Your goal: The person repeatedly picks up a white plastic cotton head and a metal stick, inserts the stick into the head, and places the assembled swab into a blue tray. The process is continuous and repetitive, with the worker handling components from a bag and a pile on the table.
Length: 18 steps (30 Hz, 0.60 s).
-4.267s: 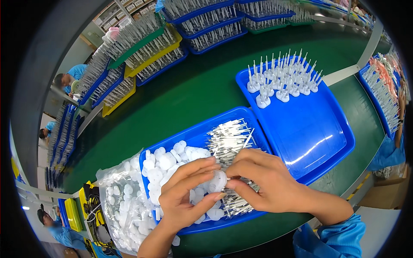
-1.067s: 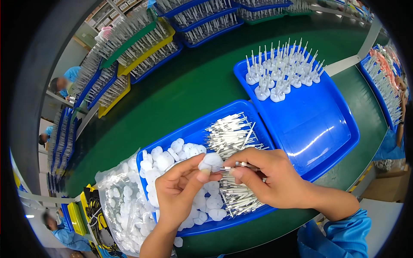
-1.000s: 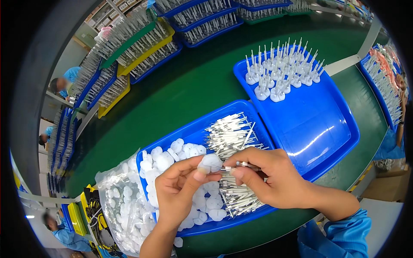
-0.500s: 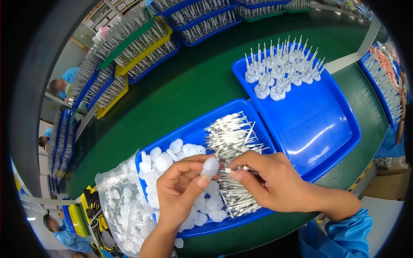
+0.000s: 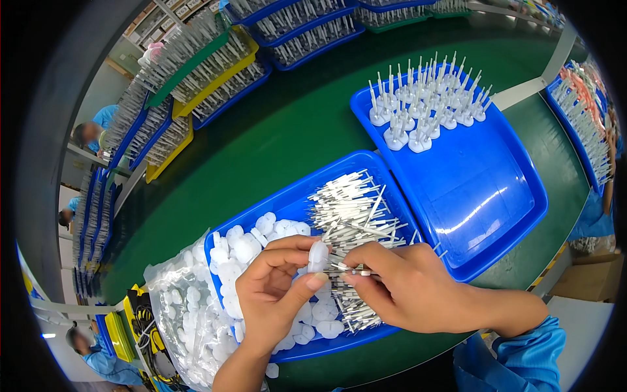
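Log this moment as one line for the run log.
left hand: holds white cap | right hand: pinches thin pin at cap | near blue tray

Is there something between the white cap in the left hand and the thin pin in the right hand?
Nothing visible. The left hand holds the cap just above the pin pinched by the right hand, with only a small bare gap between them over the near tray.

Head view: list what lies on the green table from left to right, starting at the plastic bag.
Bag of white caps → left hand holding a white cap → near tray with pile of pins → right hand → far tray → edge tray.
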Motion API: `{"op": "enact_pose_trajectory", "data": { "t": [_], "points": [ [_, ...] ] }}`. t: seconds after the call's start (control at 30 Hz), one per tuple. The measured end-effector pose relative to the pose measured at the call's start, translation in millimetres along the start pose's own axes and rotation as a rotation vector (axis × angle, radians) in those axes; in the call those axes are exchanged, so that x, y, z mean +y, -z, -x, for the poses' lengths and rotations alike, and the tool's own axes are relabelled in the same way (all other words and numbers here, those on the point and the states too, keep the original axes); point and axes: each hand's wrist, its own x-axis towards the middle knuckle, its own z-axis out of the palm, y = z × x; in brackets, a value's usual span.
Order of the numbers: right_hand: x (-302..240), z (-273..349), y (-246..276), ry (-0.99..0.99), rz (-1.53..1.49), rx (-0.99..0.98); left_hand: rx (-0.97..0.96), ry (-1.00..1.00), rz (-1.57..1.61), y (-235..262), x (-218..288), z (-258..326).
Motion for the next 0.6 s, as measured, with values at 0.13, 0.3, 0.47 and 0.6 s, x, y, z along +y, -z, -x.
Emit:
{"op": "enact_pose_trajectory", "data": {
  "t": [0.13,0.3,0.47,0.6],
  "points": [
    [-0.6,-3.7,6.5,-0.045,-0.057,-0.05,-0.019,-0.019,-0.018,0.9,-0.7,-0.4],
    [-3.1,-7.5,15.9,-0.146,-0.139,-0.133,-0.06,-0.046,-0.021,2.5,-0.8,-0.6],
    [-2.2,-8.9,17.7,-0.155,-0.191,-0.14,-0.086,-0.046,-0.055,1.8,0.9,-0.4],
    [-1.7,-8.7,17.4,-0.172,-0.211,-0.187,-0.117,-0.06,-0.046,2.0,1.5,-1.7]
  ]
}}
